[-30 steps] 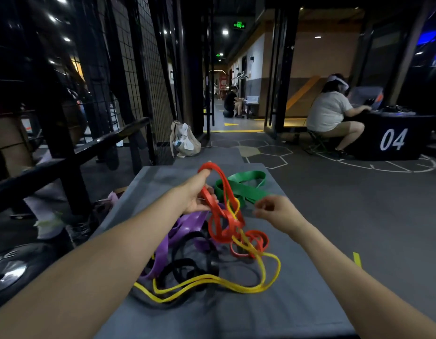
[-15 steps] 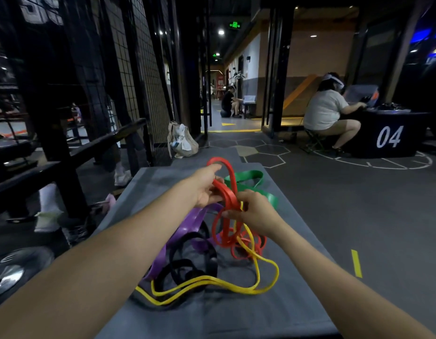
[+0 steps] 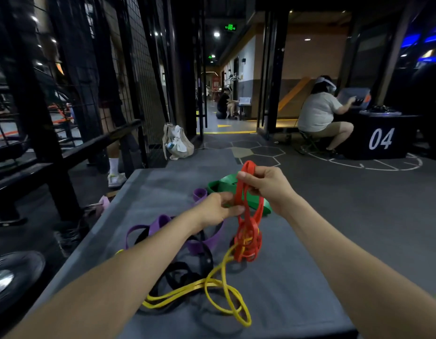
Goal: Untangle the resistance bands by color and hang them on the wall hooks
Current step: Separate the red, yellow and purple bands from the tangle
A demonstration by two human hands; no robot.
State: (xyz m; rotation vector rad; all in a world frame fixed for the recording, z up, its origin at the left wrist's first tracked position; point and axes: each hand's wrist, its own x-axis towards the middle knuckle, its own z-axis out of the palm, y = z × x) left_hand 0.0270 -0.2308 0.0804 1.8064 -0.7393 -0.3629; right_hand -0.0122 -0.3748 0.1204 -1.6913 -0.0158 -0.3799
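Up above the grey tabletop, the red band hung in knotted loops, snagged with the yellow band. Right hand gripped its top; left hand fingers pinched it lower. Purple band, black band and green band lay around.

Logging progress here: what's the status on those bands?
Both hands, left and right, gripping the red band, lifted off the table. Yellow band snagged in its lower loops. Nothing hung yet.
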